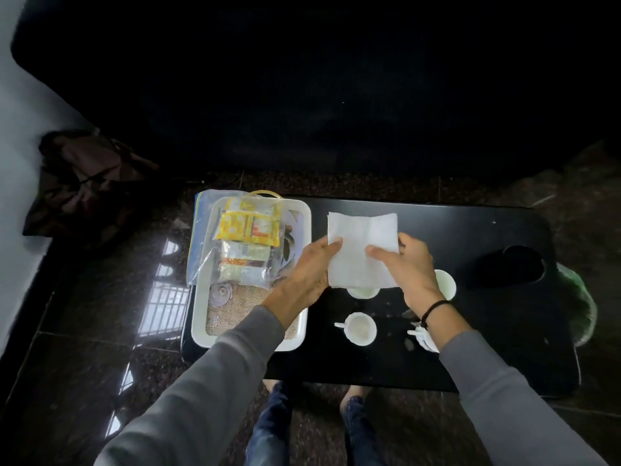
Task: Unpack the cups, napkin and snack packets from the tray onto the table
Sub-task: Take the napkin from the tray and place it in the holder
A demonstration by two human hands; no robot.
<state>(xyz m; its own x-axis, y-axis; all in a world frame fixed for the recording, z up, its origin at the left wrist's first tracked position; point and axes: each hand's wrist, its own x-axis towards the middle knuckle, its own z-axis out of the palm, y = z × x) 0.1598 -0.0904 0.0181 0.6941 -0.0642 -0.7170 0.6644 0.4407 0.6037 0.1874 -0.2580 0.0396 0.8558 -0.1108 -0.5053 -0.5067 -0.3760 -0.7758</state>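
1. White paper napkin [361, 243], folded square with a soft crease down its middle, was held flat between both hands over the black table [470, 230], just right of the tray [307, 220]; its near edge hid part of one cup.
2. Left hand [302, 274] pinched the napkin's left edge, thumb on top and fingers curled beneath; right hand [406, 264] pinched the right side in the same manner, a dark wristband [433, 309] on its wrist.
3. Step in hand, as judged: the napkin was being carried to the table, off the tray but apparently not yet laid down.
4. Four white cups [361, 327] already stood on the table in a loose cluster below the hands; the nearest showed a small handle, and two others were partly covered by the right hand and wrist.
5. Snack packets [248, 227], yellow on top with paler ones under them, remained in a clear zip bag [242, 260] lying in the far half of the tray, its edge overhanging the rim.
6. Woven mat [248, 297] lined the tray floor, with a clear glass piece [220, 292] beside the bag; its exact nature could not be told.
7. Next move, as judged: lay the napkin on bare table clear of the cups, release both pinches, then reach left for the bag; the thin paper would likely sag or unfold if let go unevenly, and the slack bag would need a grip under its contents
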